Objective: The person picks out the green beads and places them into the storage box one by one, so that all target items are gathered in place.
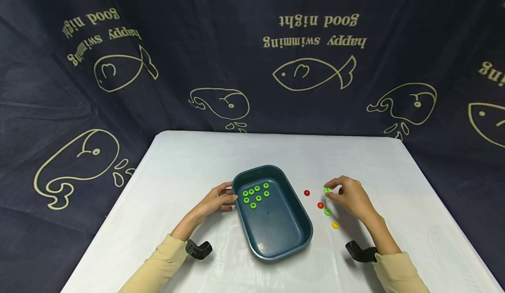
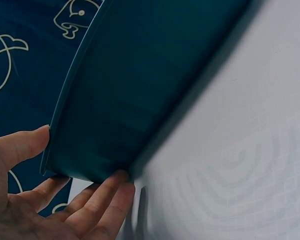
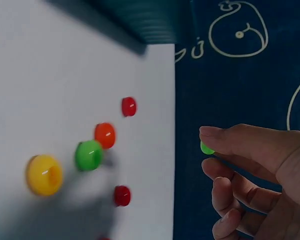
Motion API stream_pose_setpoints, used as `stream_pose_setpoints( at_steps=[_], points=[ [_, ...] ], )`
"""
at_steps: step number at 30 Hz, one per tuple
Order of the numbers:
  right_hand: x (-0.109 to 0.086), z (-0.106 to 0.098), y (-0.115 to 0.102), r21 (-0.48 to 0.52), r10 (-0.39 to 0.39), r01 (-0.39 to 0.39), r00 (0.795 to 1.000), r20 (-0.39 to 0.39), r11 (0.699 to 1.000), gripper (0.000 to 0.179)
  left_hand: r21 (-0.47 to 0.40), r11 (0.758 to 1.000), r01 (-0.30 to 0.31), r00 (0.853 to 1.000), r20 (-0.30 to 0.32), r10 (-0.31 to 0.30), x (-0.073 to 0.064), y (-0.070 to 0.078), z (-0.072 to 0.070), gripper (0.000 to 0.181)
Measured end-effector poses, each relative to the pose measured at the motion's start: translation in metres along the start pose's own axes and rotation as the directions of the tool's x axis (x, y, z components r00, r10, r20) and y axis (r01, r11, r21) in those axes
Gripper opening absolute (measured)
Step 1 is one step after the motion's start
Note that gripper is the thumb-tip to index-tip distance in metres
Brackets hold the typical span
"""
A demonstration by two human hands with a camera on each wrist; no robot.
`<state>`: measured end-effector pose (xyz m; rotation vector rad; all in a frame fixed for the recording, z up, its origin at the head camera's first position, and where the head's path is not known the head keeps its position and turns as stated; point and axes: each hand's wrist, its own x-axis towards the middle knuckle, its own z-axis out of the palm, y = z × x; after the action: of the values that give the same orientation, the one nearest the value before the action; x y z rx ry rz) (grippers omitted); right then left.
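Thumb and index finger of my right hand (image 1: 353, 196) pinch a small green ring-shaped bead (image 3: 206, 148), held up to the right of a dark blue-green plastic bin (image 1: 272, 258). At the bin's far left side, my left hand (image 1: 215, 201) rests its thumb (image 2: 32, 145) on the rim and its extended fingers against the outer wall. Several green beads (image 1: 253, 206) lie inside the bin, grouped toward its far left. Beside the right hand, on the table, are a loose green bead (image 3: 89, 155), an orange-red bead (image 3: 105, 135), a yellow bead (image 3: 44, 175) and red beads (image 3: 129, 106).
A white cloth covers the table (image 1: 189, 153). Behind and around it hangs a dark blue curtain (image 1: 252, 56) printed with fish, whales and lettering. Each wrist wears a black device, such as the left wrist device (image 1: 198, 250).
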<state>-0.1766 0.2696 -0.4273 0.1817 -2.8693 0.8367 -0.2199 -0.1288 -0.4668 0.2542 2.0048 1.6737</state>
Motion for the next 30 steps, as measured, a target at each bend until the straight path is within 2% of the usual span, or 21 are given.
stream_pose_setpoints(
  at_steps=[9,15,23,30],
  points=[
    [0.013,-0.007,-0.024,0.031,-0.021,0.02,1.0,0.017,0.999,0.018,-0.002,1.0,-0.003,1.0,0.002,0.003,0.0,-0.001,-0.001,0.064],
    [0.026,-0.003,-0.046,0.049,-0.08,0.079,0.997,0.019,0.996,0.018,-0.004,1.0,-0.003,1.0,0.002,0.003,0.001,-0.001,-0.001,0.064],
    [0.045,0.018,-0.08,0.073,-0.163,0.158,0.985,0.065,0.985,0.016,0.002,1.0,-0.006,1.0,-0.005,0.006,-0.001,0.001,0.0,0.064],
    [0.052,0.048,-0.104,0.071,-0.261,0.253,0.957,0.129,0.965,0.015,-0.004,1.0,-0.008,1.0,-0.005,0.008,-0.002,0.001,0.0,0.063]
  ],
)
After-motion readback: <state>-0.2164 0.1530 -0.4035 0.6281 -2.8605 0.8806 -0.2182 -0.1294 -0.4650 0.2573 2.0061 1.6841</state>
